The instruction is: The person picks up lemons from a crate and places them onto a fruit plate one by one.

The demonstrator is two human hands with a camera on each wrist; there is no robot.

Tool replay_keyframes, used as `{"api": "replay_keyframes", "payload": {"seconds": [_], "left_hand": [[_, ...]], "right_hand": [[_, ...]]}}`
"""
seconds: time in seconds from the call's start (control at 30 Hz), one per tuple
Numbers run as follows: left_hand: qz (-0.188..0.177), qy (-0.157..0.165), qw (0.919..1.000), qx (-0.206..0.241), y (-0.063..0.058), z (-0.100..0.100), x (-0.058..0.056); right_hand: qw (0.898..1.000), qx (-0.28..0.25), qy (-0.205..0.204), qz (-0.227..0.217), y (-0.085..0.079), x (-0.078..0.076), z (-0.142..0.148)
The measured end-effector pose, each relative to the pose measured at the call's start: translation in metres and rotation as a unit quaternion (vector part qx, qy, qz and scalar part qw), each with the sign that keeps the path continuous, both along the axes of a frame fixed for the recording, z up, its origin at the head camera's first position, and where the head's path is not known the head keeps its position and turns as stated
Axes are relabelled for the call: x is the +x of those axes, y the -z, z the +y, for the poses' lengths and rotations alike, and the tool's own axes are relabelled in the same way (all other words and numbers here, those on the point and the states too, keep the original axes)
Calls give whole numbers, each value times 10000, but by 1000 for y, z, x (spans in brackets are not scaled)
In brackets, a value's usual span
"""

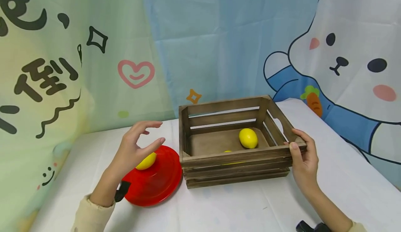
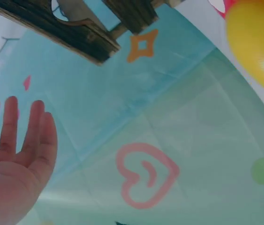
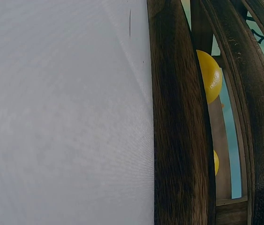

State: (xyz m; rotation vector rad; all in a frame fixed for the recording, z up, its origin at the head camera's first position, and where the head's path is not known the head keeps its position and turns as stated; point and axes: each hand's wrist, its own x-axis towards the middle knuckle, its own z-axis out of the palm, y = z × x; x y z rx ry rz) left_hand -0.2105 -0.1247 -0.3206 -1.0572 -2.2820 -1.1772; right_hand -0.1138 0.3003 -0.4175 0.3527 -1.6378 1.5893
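Observation:
In the head view my left hand (image 1: 133, 150) hovers above the left side of a red plate (image 1: 163, 185), fingers and thumb spread apart with nothing between them. A lemon (image 1: 147, 161) lies on that plate, partly hidden behind the hand. To the right stands a brown slatted wooden crate (image 1: 232, 159), whose near right corner my right hand (image 1: 305, 162) grips, thumb on the near side. One lemon (image 1: 248, 138) shows inside the crate; another is mostly hidden behind its front slats. The right wrist view shows both lemons (image 3: 211, 77) past a slat, but not the hand.
A white cloth (image 1: 235, 204) covers the table. Behind it hangs a printed backdrop (image 1: 206, 51) with a cartoon bear and hearts, close to the crate's far side. The plate's right rim lies close beside the crate's left end.

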Motion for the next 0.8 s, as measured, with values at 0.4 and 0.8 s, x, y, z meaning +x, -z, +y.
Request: {"api": "replay_keyframes", "payload": {"seconds": [0.4,0.8], "left_hand": [[-232,1123,9932,-208,-14,40,-4],[-423,2402,9658,-874,-26,64,-18]], "right_hand": [[10000,-16,-20,43,3,5,3],[9997,177,132,-70,-3,2,0]]}}
